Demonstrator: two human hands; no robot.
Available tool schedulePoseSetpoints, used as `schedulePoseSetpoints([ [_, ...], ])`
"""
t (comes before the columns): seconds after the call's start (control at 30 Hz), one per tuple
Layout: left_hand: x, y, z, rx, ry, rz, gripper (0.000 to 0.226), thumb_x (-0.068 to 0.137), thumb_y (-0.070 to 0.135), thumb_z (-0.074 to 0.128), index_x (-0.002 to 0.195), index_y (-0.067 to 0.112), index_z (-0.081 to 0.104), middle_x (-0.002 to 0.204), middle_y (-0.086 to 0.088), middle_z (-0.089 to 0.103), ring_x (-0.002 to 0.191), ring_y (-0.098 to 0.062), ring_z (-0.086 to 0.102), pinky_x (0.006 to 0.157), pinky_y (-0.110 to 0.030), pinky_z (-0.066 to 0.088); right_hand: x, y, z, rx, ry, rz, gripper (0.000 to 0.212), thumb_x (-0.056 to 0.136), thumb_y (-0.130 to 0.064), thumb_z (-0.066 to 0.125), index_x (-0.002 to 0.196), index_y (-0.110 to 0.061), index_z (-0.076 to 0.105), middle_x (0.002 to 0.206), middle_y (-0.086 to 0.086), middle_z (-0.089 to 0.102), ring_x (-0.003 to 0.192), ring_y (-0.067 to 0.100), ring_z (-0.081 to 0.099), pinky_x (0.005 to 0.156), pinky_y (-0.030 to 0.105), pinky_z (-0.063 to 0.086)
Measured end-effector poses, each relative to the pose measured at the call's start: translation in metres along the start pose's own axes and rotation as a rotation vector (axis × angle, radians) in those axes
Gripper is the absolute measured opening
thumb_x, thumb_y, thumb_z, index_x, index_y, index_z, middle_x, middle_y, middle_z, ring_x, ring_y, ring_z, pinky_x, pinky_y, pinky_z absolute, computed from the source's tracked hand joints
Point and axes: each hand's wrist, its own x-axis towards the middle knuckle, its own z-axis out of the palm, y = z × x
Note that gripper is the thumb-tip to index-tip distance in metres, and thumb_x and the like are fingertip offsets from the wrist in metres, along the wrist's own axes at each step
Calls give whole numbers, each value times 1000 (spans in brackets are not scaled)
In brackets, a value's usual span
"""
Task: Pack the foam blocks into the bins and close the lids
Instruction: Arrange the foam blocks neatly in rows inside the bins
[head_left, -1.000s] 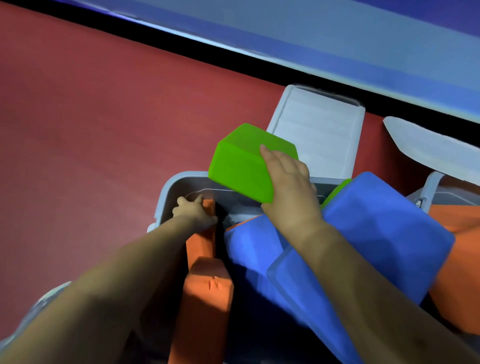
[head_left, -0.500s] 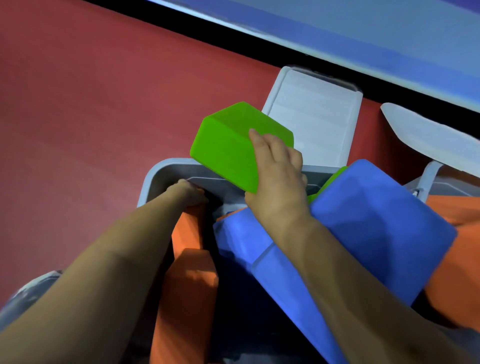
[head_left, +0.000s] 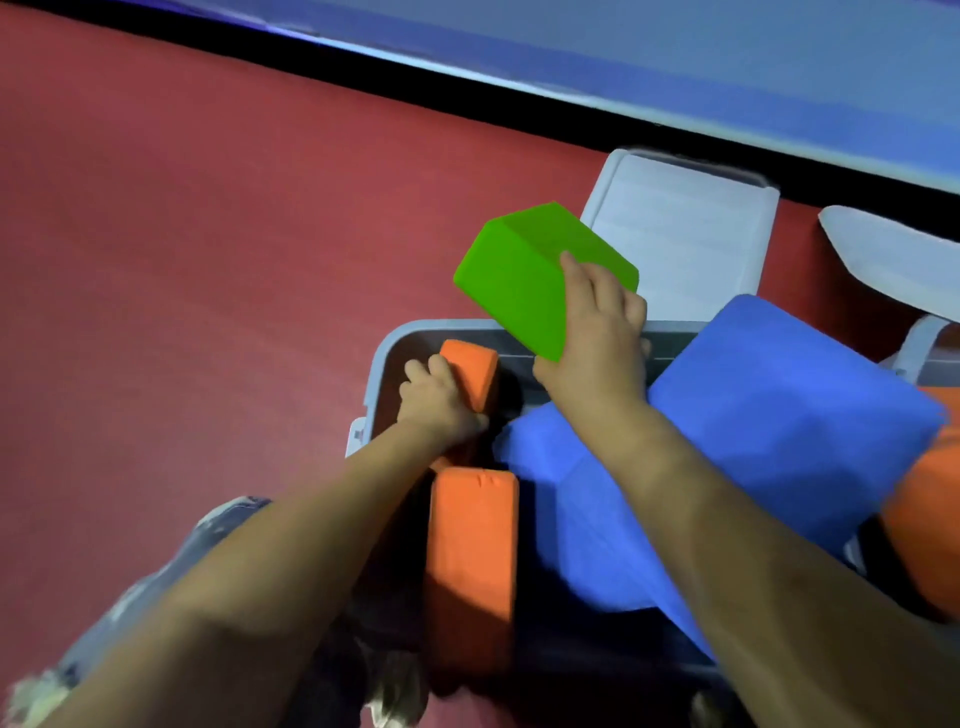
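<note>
Grey bin (head_left: 382, 364), lid (head_left: 680, 244) open behind, crowded; blue blocks (head_left: 769, 415) tilted over rim; green block (head_left: 524, 280) above far edge, grasped by right hand (head_left: 597, 348); orange block (head_left: 470, 371) inside, gripped by left hand (head_left: 436, 402); best seated flat against wall first, clearing space.

The one camera sits on my head, looking steeply down and forward, close over my hands and forearms. The open bin (head_left: 382, 364) fills the lower middle, and the red floor (head_left: 208, 260) runs from nine to twelve o'clock toward a blue wall (head_left: 675, 62).
</note>
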Motion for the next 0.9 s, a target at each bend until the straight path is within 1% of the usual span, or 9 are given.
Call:
schedulePoseSetpoints([
  [0.13,-15,-6,-6,-192,25,-85,82,68,40,81,125,7,32,131,-18,34,118,-41,48,96,-45,42,7,3,-10,99,52,17,96,68,-18,75,148,-21,22,145,0,31,127,30,30,98,45,38],
  [0.27,-18,-34,3,-112,-143,-137,65,83,37,70,130,4,37,136,-19,38,121,-38,48,94,-41,41,-1,7,-29,220,121,-19,94,65,-22,75,146,-10,27,140,9,38,128,28,36,102,28,22],
  [0.37,-29,-49,7,-153,-274,-122,49,97,36,49,132,2,45,134,-17,51,122,-32,50,92,-30,39,-10,6,-48,317,94,-16,96,66,-26,78,146,-12,26,139,9,39,126,26,37,100,25,25],
  [0.47,-41,-53,-10,-271,-191,-159,51,102,37,29,127,-1,52,133,-20,53,124,-34,47,98,-32,36,-20,4,-59,408,60,-17,91,66,-29,80,144,-16,32,133,9,45,121,22,43,92,19,29],
  [0.57,-60,-52,-26,-426,-128,-134,51,98,45,37,125,5,54,127,-14,57,117,-32,52,94,-30,41,-32,0,-67,464,60,13,76,68,-23,80,134,-16,44,122,7,52,113,22,49,83,19,33],
  [0.63,-84,-50,-22,-375,-194,-37,57,93,46,51,137,10,45,131,-11,55,119,-28,54,92,-26,41,-43,-9,-74,486,80,11,73,65,-30,79,130,-16,47,119,7,55,109,22,52,82,22,38],
  [0.7,-107,-54,-5,-260,-274,22,79,84,52,63,147,17,29,136,-15,49,122,-29,52,98,-28,43,-58,-20,-84,523,94,-2,79,60,-39,73,131,-16,46,121,6,55,110,21,53,89,28,43],
  [0.8,-132,-64,24,-176,-344,-10,103,76,57,69,152,26,7,143,-22,30,129,-36,44,106,-36,39,-89,-34,-103,563,101,-44,83,59,-43,71,134,-20,43,124,3,56,111,18,55,97,34,45],
  [0.9,-142,-69,43,-219,-320,-42,109,76,54,70,152,29,-4,145,-24,25,127,-38,45,105,-37,38,-123,-34,-121,526,61,-82,79,65,-37,79,134,-25,42,120,-5,55,108,12,53,90,12,42],
])
